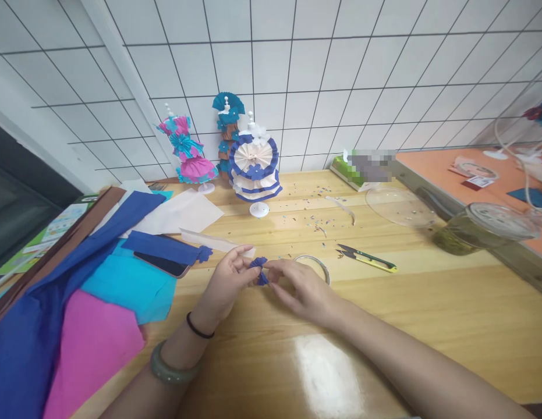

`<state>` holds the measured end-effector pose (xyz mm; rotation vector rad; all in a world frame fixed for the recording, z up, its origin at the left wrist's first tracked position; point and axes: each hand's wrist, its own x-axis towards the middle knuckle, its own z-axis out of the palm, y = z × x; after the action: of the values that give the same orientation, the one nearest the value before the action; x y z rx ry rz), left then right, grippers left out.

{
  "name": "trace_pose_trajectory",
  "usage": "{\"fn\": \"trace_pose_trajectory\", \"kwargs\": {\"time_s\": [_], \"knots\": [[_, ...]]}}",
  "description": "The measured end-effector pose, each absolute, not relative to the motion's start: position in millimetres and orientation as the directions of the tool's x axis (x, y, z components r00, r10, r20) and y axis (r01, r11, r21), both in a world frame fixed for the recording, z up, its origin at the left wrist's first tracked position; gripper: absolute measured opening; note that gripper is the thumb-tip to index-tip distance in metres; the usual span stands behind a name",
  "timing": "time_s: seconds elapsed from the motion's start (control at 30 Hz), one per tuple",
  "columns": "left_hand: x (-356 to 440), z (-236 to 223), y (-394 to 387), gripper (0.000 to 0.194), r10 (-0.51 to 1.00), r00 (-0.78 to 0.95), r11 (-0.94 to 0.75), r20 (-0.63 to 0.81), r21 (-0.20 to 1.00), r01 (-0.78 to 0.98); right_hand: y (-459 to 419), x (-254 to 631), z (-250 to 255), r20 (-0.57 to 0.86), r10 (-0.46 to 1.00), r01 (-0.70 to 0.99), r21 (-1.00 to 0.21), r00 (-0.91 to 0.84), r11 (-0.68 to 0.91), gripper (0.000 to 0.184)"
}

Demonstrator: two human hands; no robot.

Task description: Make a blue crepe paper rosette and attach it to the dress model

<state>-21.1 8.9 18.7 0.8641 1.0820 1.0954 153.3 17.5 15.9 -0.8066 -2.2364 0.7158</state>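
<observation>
Both of my hands meet over the middle of the wooden table (384,326). Between their fingertips is a small gathered piece of dark blue crepe paper (258,272). My left hand (227,285) pinches it from the left; a black band and a green bangle are on that wrist. My right hand (299,291) pinches it from the right. Just behind my right hand lies a roll of clear tape (315,265). A pair of yellow-handled snips (367,258) rests further right.
Sheets of blue, turquoise and pink paper (91,314) cover the left side, with a phone (161,265) under a blue strip. Three small paper-dress mannequins (253,169) stand by the tiled wall. A clear lid (399,206), a glass jar (480,227) and an orange board (436,169) are on the right.
</observation>
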Motion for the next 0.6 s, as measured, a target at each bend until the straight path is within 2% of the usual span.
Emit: {"fn": "trace_pose_trajectory", "kwargs": {"time_s": [0.3, 0.5, 0.6], "knots": [[-20.5, 21.5, 8.9, 0.056, 0.959, 0.112, 0.281, -0.262, 0.935, -0.219, 21.8, 155.5, 12.5, 0.400, 0.726, 0.381, -0.654, -0.560, 0.654, 0.034], [-20.7, 21.4, 6.8, 0.056, 0.942, 0.185, 0.317, -0.279, 0.922, -0.224, 26.6, 158.1, 12.2, 0.405, 0.748, 0.392, -0.664, -0.527, 0.636, 0.032], [-20.7, 20.0, 6.7, 0.056, 0.944, 0.194, 0.306, -0.265, 0.925, -0.225, 27.7, 159.0, 11.2, 0.391, 0.763, 0.372, -0.700, -0.514, 0.609, 0.031]]}}
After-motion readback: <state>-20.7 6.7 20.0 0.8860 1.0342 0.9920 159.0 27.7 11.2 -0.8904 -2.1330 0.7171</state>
